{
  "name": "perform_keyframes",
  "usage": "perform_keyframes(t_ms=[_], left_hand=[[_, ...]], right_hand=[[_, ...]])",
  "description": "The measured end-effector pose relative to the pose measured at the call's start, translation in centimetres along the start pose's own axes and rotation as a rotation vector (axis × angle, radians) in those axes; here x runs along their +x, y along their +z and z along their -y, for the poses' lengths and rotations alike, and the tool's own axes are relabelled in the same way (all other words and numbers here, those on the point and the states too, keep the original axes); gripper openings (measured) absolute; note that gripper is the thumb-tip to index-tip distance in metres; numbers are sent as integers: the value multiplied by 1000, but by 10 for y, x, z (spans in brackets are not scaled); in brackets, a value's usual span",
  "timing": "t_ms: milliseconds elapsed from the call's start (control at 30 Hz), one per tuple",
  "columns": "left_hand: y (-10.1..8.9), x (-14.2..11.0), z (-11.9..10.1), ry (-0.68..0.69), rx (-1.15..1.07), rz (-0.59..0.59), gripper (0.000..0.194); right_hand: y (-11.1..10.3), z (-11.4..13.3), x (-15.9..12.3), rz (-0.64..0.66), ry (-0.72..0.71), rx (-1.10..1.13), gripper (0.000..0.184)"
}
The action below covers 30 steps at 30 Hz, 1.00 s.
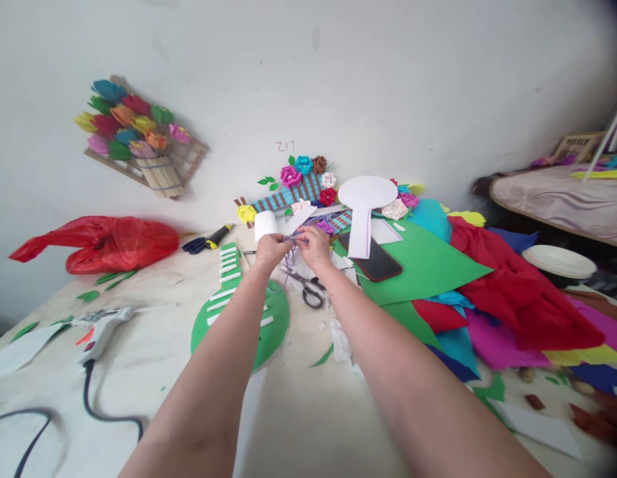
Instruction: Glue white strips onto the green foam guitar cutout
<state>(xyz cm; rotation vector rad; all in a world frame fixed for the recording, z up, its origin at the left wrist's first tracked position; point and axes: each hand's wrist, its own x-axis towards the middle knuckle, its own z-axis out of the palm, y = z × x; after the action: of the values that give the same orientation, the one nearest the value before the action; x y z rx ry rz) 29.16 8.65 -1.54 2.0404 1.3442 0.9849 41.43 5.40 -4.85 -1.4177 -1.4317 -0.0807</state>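
Observation:
Both arms reach to the back middle of the table. My left hand [272, 249] is closed, its fingertips pinching thin purple yarn [290, 238]. Close beside it, my right hand [314, 247] is also closed on the same yarn, and loose strands hang down between the hands. Just below them lie dark-handled scissors [313, 297], partly over white paper scraps. Under my left forearm is a green guitar-shaped cutout [279, 317] with white strips across its neck and body. A white roll [265, 226] stands behind my left hand.
A white paddle-shaped cutout [366, 194] and a phone [380, 264] lie right of my hands, near green sheets [422, 265] and red crepe paper [517, 292]. At left are a glue gun [105, 333], pliers [207, 240] and a red bag [123, 244]. Paper flowers [291, 176] lean against the wall.

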Motion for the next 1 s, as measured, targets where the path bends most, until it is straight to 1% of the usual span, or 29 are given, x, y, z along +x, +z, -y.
perform_keyframes(t_ms=[133, 200, 300, 400, 567, 633, 700, 800, 867, 1000], left_hand=[[-1, -1, -2, -21, 65, -22, 23], [-3, -1, 0, -32, 52, -23, 21], [-5, -1, 5, -60, -33, -25, 19], [-6, 0, 8, -118, -139, -41, 17], [-10, -4, 6, -180, -262, -71, 14], [-12, -6, 5, -179, -303, -61, 14], [-13, -8, 3, -166, -339, -45, 14], [-13, -9, 1, -126, -371, -27, 15], [-13, -9, 0, -86, -372, -23, 15], [-12, -9, -2, -45, -337, -41, 15]], right_hand=[[1, -2, 0, -4, 9, -42, 14], [0, -3, -1, -26, 22, -79, 14], [-1, -4, -1, -68, 45, -118, 12], [-5, -3, -2, -115, 82, -149, 14], [-15, 3, -3, -223, 205, -236, 15], [-16, 6, -4, -258, 177, -239, 15], [-16, 11, -5, -217, 78, -229, 15], [-13, 17, -6, -65, -62, -227, 15], [-10, 19, -7, 2, -81, -236, 14], [-6, 17, -6, 50, -13, -241, 12]])
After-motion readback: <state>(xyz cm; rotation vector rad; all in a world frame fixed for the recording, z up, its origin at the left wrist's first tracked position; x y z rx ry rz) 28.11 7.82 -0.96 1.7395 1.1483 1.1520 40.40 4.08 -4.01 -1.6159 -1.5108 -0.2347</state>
